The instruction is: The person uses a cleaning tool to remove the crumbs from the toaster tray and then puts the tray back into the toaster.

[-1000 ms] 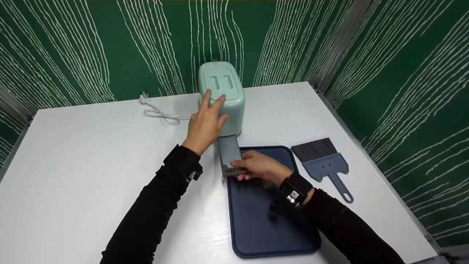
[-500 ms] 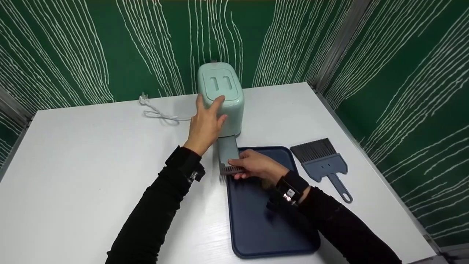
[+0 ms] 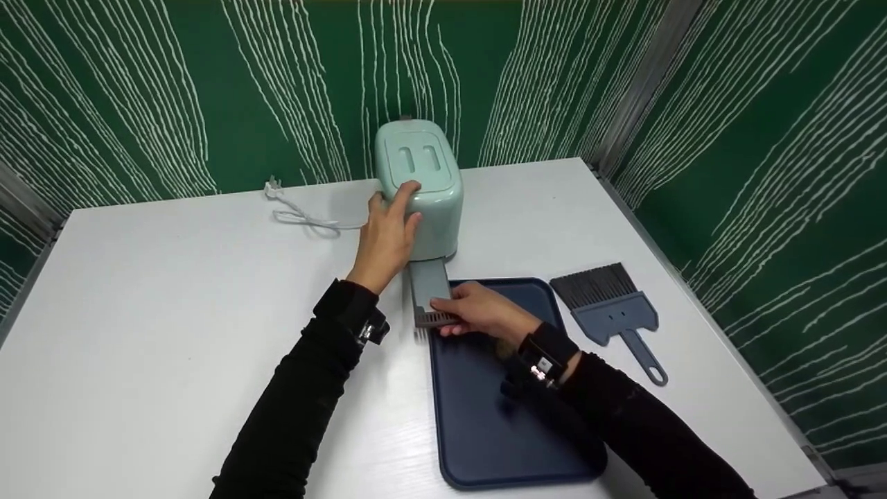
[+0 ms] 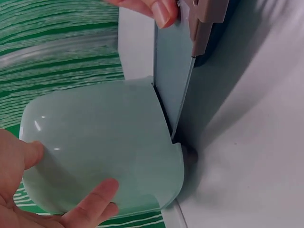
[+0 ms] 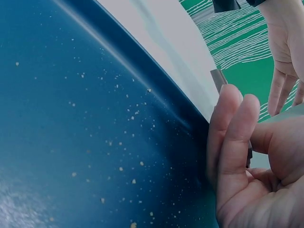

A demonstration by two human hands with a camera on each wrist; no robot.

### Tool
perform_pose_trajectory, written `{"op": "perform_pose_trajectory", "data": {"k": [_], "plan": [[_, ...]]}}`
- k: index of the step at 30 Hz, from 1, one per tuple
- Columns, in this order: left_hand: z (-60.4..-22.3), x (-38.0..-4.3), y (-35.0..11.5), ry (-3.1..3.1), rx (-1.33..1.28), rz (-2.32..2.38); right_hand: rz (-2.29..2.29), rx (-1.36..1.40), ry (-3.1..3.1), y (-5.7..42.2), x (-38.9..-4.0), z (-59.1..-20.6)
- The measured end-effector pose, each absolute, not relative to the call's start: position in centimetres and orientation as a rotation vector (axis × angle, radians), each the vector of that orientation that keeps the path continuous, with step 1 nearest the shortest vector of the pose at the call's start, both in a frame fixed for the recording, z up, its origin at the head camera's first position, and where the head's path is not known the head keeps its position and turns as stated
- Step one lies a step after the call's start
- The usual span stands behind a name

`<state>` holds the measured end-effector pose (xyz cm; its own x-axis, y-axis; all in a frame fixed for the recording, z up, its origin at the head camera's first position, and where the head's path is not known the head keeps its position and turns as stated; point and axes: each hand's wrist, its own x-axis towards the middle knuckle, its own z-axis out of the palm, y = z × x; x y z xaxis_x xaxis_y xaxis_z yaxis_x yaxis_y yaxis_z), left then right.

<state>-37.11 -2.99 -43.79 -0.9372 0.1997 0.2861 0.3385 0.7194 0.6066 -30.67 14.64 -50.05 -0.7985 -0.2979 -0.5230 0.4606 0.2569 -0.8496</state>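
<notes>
A mint-green toaster [image 3: 438, 225] with a lid on top stands at the back of the white table. Its grey crumb tray [image 3: 429, 278] sticks out of the bottom of the near end. With thumb above and fingers below, my right hand [image 3: 488, 310] pinches the slotted brown end of the crumb tray. My left hand [image 3: 382, 246] rests on the toaster's near left corner, one fingertip at the top edge. In the left wrist view the inner end of the crumb tray [image 4: 173, 71] is hidden inside the toaster.
A dark blue serving tray [image 3: 513, 436] lies under my right forearm. Crumbs [image 5: 133, 118] are scattered over it in the right wrist view. To its right lies a blue-grey brush [image 3: 613, 312] with dark bristles. The toaster's white cord [image 3: 305, 218] is at the back left, near the green wall.
The outer end of the crumb tray has shifted slightly left and up in the head view, with my right hand on it. My left fingers have drawn back from the lid and bent a little.
</notes>
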Motion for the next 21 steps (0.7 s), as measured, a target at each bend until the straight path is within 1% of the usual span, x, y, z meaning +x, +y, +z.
{"op": "perform_pose_trajectory", "data": {"k": [14, 21], "plan": [[-44.23, -37.00, -2.99, -2.695, -0.441, -0.994, -1.644, 0.154, 1.962, 15.09, -30.88, -50.33], [-44.31, -36.98, -2.91, -2.679, -0.439, -1.005, -1.732, 0.222, 1.934, 14.87, -31.06, -50.14]]}}
